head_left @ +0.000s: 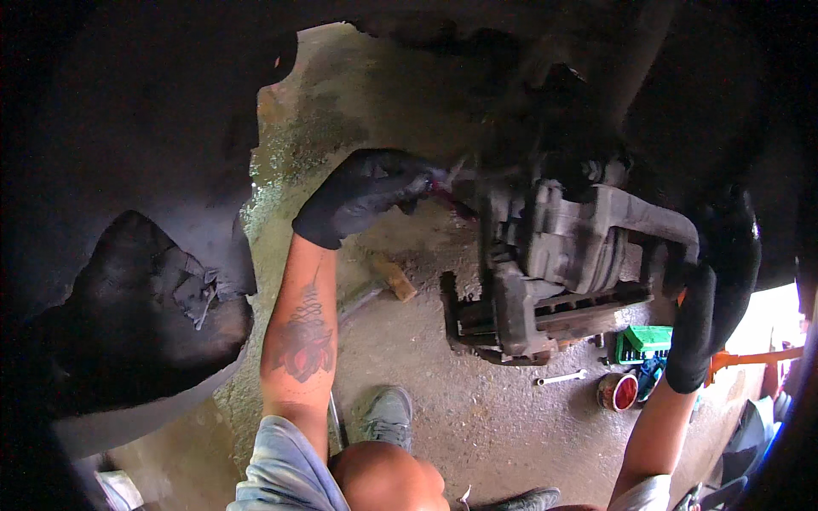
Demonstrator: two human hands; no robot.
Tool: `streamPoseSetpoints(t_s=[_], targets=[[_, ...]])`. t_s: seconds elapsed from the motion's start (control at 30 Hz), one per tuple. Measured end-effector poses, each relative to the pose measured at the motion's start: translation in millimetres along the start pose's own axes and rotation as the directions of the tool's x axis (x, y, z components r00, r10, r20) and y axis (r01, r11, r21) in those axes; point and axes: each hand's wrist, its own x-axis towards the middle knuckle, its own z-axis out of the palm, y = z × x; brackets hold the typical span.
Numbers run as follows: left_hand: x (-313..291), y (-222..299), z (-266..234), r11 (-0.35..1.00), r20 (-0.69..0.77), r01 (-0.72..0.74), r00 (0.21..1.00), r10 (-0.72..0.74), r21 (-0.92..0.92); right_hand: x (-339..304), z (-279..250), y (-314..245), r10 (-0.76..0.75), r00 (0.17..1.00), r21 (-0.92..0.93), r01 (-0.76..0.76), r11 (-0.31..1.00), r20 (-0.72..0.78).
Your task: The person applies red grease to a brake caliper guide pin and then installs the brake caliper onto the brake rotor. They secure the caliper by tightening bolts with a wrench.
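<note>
From here, the brake caliper looks mounted, the work unfinished; left hand pinches a blurred reddish object, right hand's grip I can't tell.

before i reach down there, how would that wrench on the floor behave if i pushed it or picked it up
The wrench looks like bare metal, so it should be stiff and perhaps heavy for its slim shape. It lies flat on the floor, so a push would more likely slide or swivel it than roll it.
</note>
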Motion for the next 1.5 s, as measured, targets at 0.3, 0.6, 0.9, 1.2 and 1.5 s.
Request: streamPoseSetpoints(t_s=[0.3,0.6,0.9,1.2,1.5], targets=[[-5,4,2,0.995,0.006,0.002,1.000,-0.002,-0.096,38,21,-51,0.139,0.916,-0.337,-0.004,0.942,0.376],[-3,-4,5,0.973,0.010,0.069,0.998,-0.068,-0.220,52,14,-52,0.003,0.918,-0.492,0.209,0.845,0.396],[-8,-7,8,0.933,-0.002,0.014,1.000,-0.016,-0.359,43,-31,-13,0.155,0.947,-0.602,0.047,0.797,0.280],[6,18,4,0.995,0.047,0.045,0.998,-0.041,-0.087,11,-31,13,0.493,0.858,-0.001,-0.498,0.867,0.148],[15,35,20,1.000,0.004,-0.004,1.000,0.003,0.024,-26,-12,38,0.435,0.900,0.115,-0.428,0.897,-0.042]])
